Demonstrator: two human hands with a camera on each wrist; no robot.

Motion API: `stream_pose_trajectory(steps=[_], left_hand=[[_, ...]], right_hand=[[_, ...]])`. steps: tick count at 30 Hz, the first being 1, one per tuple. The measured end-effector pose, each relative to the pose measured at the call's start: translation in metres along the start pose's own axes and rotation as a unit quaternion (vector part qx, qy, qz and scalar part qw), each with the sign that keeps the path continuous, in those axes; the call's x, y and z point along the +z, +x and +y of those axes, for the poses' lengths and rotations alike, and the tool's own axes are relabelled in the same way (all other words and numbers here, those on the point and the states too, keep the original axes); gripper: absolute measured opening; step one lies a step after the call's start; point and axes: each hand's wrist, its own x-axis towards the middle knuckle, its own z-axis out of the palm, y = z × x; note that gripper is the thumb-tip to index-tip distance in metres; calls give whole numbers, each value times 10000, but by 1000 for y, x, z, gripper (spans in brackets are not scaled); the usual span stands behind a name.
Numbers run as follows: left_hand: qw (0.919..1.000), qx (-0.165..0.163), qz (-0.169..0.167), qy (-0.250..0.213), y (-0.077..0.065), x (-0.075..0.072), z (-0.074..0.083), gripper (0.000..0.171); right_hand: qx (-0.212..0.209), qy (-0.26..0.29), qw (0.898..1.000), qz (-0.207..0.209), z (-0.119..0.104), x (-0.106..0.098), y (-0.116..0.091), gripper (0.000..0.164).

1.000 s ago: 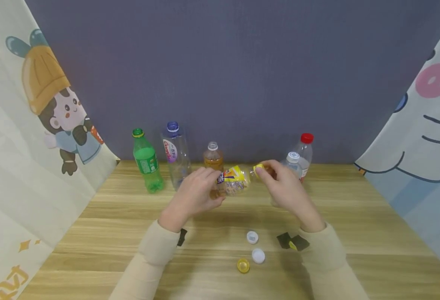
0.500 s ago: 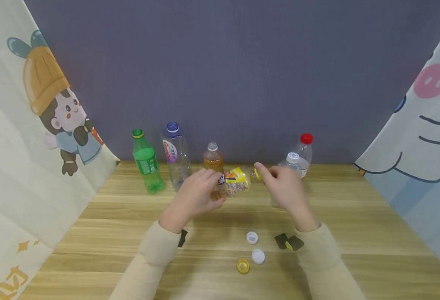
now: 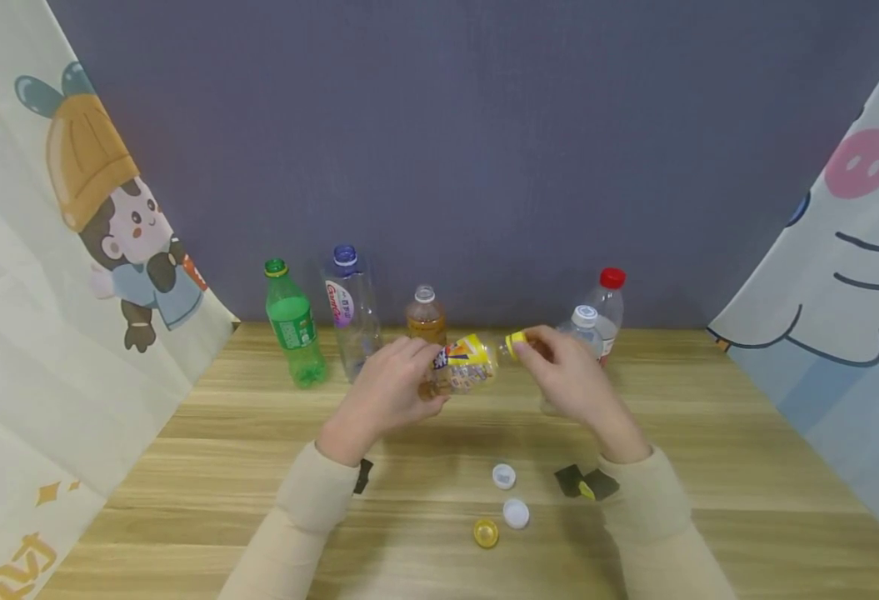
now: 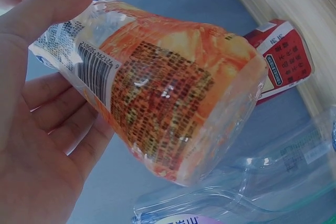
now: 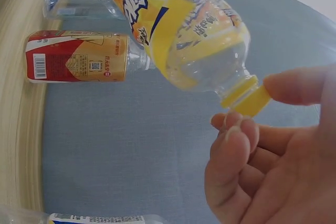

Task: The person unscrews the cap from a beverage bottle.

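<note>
My left hand [image 3: 390, 387] grips a clear plastic bottle [image 3: 469, 362] with a yellow and orange label, held tilted above the table with its neck toward the right. In the left wrist view the thumb lies along the bottle's side, and its base [image 4: 231, 140] faces the camera. The right hand [image 3: 574, 375] is at the neck, where thumb and fingers pinch the yellow cap [image 5: 254, 100]. A yellow ring [image 5: 239, 92] circles the neck just below that cap, with a thin gap between them.
Behind stand a green bottle [image 3: 294, 329], a clear bottle with blue neck [image 3: 357, 317], an amber-looking bottle [image 3: 426, 315], a white-capped bottle [image 3: 585, 325] and a red-capped bottle [image 3: 610, 304]. Loose caps, two white [image 3: 516, 513] and one yellow [image 3: 486, 533], and dark scraps [image 3: 585, 483] lie in front.
Half a second ago the right hand was rotated, its thumb raised over the cap; now it has turned back and more of the cap shows. The left hand and bottle hold nearly still.
</note>
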Motion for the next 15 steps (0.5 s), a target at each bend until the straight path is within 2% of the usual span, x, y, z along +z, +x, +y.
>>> stream_pose_trajectory(steps=[4,10,12,15], left_hand=[[10000,16,19,-20,0,1,0,55],[9999,106,-9,4,1,1,1,56],[9999,142,-15,37,1,1,1,56],[9998,159,-4,69,0,1,0,57]], right_hand=[[251,239,9993,101,1,1,0,50],[786,4,9957,482,1,4,1,65],[774,-47,9955,547,2,5,2,64],[536,-121,9969,556,3,7,3,56]])
